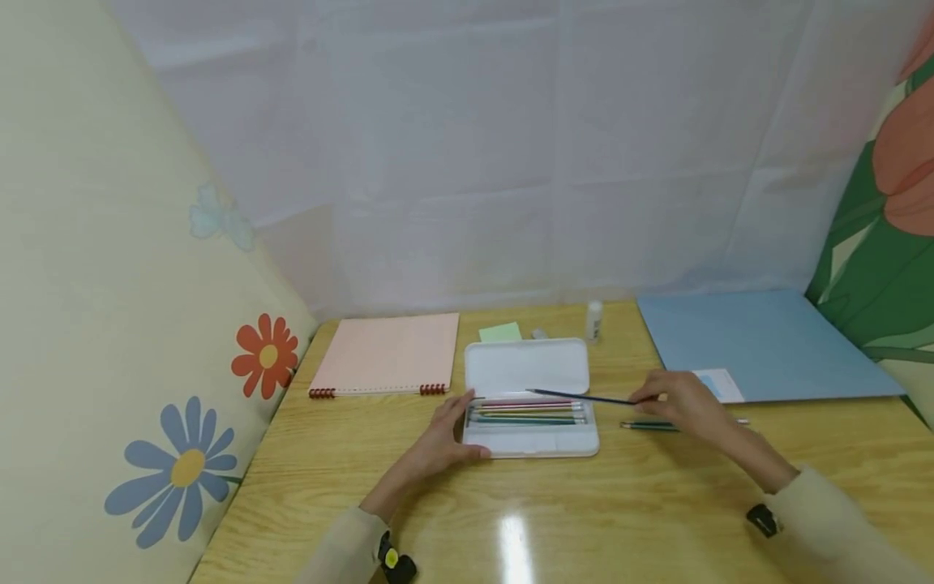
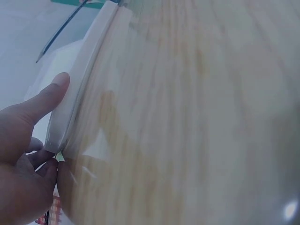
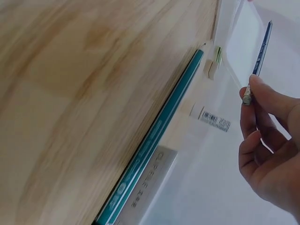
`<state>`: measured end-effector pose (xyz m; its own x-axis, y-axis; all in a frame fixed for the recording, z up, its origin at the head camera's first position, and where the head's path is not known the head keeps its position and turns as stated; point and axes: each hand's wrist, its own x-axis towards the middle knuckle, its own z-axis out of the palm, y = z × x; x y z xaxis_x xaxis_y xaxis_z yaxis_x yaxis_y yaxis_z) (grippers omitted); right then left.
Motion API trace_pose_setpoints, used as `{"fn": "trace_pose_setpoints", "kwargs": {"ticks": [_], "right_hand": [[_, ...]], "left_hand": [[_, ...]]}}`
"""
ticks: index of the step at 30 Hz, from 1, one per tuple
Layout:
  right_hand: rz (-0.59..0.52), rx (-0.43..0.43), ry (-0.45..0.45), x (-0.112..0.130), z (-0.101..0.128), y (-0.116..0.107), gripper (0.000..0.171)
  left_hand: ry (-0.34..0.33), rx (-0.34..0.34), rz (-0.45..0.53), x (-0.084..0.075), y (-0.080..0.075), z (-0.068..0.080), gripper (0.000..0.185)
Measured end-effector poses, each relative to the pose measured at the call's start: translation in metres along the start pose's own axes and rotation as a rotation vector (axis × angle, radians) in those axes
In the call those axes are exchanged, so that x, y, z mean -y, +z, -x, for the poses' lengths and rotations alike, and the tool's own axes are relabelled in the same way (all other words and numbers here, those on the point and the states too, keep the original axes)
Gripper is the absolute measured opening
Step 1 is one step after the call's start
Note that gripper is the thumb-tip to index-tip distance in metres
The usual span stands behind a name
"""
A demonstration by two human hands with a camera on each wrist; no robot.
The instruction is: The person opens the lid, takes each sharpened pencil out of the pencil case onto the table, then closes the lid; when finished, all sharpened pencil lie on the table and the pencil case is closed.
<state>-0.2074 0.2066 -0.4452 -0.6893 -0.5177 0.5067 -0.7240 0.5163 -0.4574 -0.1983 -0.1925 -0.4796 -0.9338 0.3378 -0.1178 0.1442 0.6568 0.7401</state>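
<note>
A white pencil case lies with its lid folded back, several pencils side by side in its tray. My left hand holds the case at its left end, thumb at the front corner and fingers toward the back; the left wrist view shows the thumb along the case's edge. My right hand pinches a dark blue pencil by its end, and its tip points left over the case. Under this hand, green pencils lie on the table, one seen large as a green pencil in the right wrist view.
A pink spiral notebook lies at the back left. Behind the lid are a green paper and a small eraser-like piece. A white glue stick stands near them. A blue folder covers the back right of the wooden table.
</note>
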Motion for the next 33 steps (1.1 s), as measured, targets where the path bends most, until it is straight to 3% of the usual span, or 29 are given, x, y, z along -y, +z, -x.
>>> {"fn": "trace_pose_setpoints", "kwargs": {"ticks": [13,17,25,33], "right_hand": [[-0.049,-0.043,0.014,-0.01,0.035,-0.028,0.024],[-0.075,-0.029,0.068,-0.013,0.049,-0.038,0.023],[-0.001,0.002,0.161,-0.024,0.076,-0.055,0.019],[0.009,-0.06,0.028,-0.04,0.096,-0.06,0.03]], "left_hand": [[-0.011,0.008,0.003,-0.003,0.0,0.002,0.103],[-0.012,0.006,0.003,-0.004,0.0,0.002,0.104],[-0.018,0.009,-0.005,-0.004,0.0,0.002,0.105],[-0.006,0.0,-0.007,-0.001,0.001,0.001,0.104]]}}
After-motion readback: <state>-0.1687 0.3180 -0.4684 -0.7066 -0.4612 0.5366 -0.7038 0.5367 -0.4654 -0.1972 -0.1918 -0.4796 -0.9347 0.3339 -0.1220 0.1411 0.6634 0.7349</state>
